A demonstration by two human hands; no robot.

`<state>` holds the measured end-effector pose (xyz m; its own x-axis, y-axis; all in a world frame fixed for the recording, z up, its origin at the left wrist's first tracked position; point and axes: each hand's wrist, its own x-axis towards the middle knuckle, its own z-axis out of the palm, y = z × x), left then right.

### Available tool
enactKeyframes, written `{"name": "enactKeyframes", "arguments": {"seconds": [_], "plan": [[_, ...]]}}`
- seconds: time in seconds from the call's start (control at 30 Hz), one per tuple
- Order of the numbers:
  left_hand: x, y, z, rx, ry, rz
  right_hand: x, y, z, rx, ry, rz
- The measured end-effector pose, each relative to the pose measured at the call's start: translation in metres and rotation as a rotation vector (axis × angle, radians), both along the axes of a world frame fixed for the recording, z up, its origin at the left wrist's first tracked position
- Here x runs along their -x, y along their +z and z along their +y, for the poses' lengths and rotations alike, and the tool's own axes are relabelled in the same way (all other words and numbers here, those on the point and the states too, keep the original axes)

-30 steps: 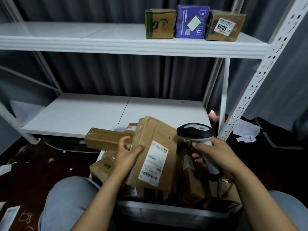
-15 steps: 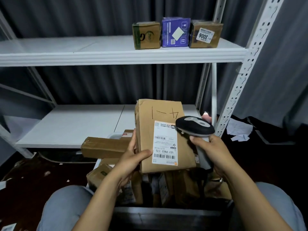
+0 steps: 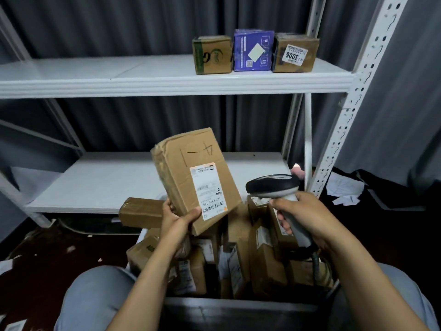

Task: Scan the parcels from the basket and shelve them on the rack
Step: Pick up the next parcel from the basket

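My left hand [image 3: 177,217] grips the lower edge of a flat brown cardboard parcel [image 3: 186,168], held up and tilted left above the basket, its white barcode label [image 3: 208,191] facing me. My right hand [image 3: 307,216] holds the handle of a grey and black barcode scanner [image 3: 272,185], whose head sits just right of the parcel's label. Below both hands stands the basket [image 3: 238,304], packed with several brown parcels [image 3: 238,259]. The white rack [image 3: 167,84] rises behind it.
Three boxes stand at the right end of the upper shelf: a brown and green one [image 3: 212,54], a purple one [image 3: 253,50] and a brown one [image 3: 296,52] labelled 3006. The lower shelf [image 3: 100,180] is white. Paper scraps [image 3: 346,189] lie on the dark floor.
My left hand lifted the parcel out of the basket pile and turned it, so it now leans left with the label toward me. The scanner stayed close beside it.
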<state>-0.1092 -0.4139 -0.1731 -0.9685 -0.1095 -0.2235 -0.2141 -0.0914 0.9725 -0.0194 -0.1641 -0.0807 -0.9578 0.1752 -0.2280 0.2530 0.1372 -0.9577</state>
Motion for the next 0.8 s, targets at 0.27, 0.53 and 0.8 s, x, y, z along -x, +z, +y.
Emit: {"name": "enactKeyframes", "arguments": {"seconds": [0.27, 0.53, 0.8], "plan": [[0.016, -0.008, -0.005, -0.118, 0.054, 0.012, -0.004, 0.003, 0.002, -0.012, 0.041, -0.018], [0.014, -0.006, -0.001, -0.193, 0.013, -0.007, -0.004, 0.005, 0.003, -0.007, 0.027, -0.023], [0.015, -0.007, 0.001, -0.168, -0.003, 0.013, 0.0, 0.004, 0.003, -0.051, 0.029, -0.01]]}}
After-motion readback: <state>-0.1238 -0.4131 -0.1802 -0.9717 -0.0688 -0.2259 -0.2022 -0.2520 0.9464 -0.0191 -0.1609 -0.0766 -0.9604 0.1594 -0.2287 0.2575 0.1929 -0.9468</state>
